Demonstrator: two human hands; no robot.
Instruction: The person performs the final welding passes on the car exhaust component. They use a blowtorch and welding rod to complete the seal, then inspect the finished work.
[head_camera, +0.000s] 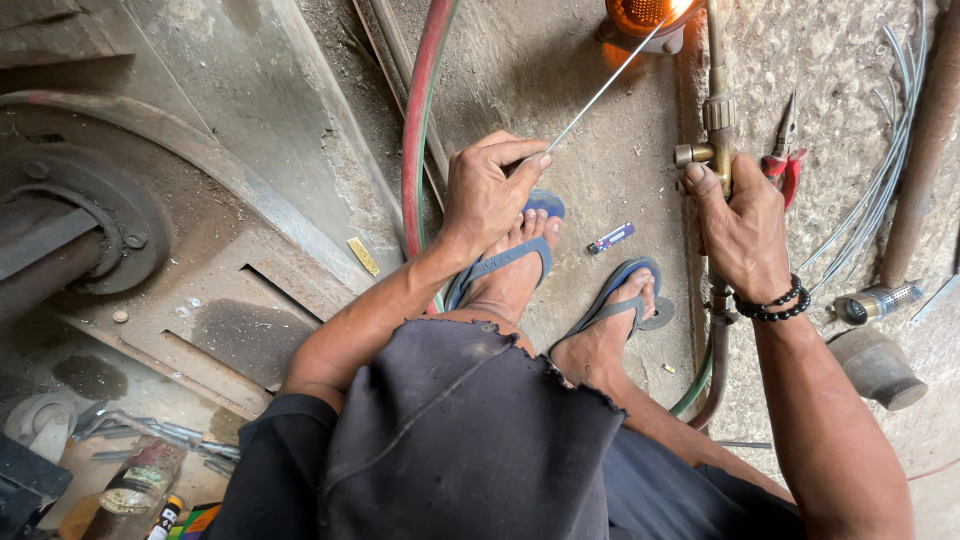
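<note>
My left hand (492, 190) pinches a thin metal filler rod (610, 80) that slants up to the right, its tip at a glowing orange workpiece (642, 14) at the top edge. My right hand (742, 228) grips the brass body of a gas torch (716, 120), thumb near its valve knob, with the torch neck pointing up toward the same glow. Red and green hoses (422, 110) run down from the top past my left wrist. My feet in blue sandals (530, 250) rest on the concrete floor between both hands.
A large rusty machine housing (180, 210) fills the left. Red-handled pliers (782, 158) lie right of the torch, beside grey wires (880, 170), a rusty pipe (925, 140) and metal fittings (878, 300). A small lighter (611, 237) lies by my feet. Bottles and tools (140, 480) sit at bottom left.
</note>
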